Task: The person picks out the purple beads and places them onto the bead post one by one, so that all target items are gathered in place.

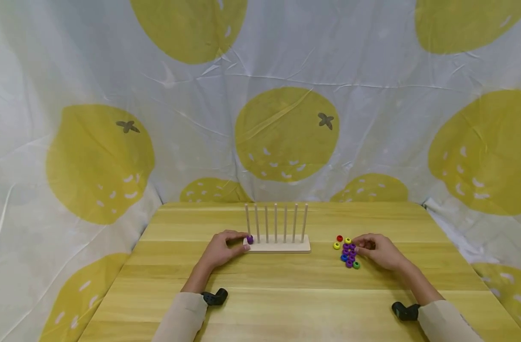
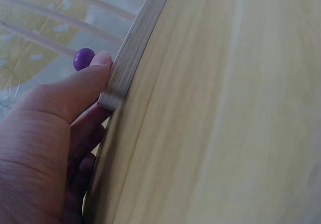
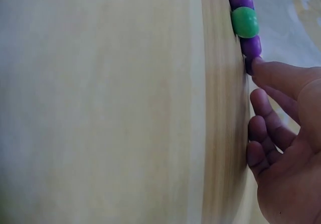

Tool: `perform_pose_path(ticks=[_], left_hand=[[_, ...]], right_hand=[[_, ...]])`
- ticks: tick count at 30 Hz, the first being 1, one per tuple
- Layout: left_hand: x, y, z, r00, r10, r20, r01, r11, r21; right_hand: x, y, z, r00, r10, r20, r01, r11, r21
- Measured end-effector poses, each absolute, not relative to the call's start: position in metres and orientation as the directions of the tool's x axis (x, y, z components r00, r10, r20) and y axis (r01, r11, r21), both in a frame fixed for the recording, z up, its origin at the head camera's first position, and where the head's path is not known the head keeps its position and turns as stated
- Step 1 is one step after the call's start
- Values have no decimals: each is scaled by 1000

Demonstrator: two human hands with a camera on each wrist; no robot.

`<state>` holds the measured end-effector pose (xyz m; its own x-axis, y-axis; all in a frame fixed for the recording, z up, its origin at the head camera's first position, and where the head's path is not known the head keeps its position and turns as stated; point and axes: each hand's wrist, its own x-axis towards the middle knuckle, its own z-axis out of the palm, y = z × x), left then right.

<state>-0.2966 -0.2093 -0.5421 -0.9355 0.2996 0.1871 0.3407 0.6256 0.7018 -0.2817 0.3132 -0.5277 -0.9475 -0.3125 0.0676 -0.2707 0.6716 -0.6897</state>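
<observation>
My left hand [image 1: 220,249] grips the left end of a pale wooden peg rack [image 1: 286,246], with the thumb at its front corner and a finger behind. A purple bead [image 1: 250,239] sits at the foot of the leftmost peg, close beside the thumb in the left wrist view. At the right edge of a small group of beads, my right hand [image 1: 382,251] pinches a purple bead [image 3: 249,66] between thumb and index finger. Its other fingers curl loosely near the tabletop. Beside it, a green bead [image 3: 245,22] stands between purple ones in the right wrist view.
Near the right hand lie a red bead [image 1: 339,238], a yellow bead [image 1: 336,245], a blue bead [image 1: 344,258] and several purple ones. The wooden table [image 1: 277,308] runs back to a lemon-print cloth [image 1: 192,142]. Several upright pegs rise from the rack.
</observation>
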Motion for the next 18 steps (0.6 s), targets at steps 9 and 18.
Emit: perform_pose_path(ticks=[9,18], left_hand=[[-296,-208,-541,-938,293,185,334,629,701],[-296,-208,-540,-933,304,192,348,628,696]], right_hand=[[-282,312,-527,-950,-308,44,-253,684,-685],[-281,312,-525,-958,-286,27,-224,685,-693]])
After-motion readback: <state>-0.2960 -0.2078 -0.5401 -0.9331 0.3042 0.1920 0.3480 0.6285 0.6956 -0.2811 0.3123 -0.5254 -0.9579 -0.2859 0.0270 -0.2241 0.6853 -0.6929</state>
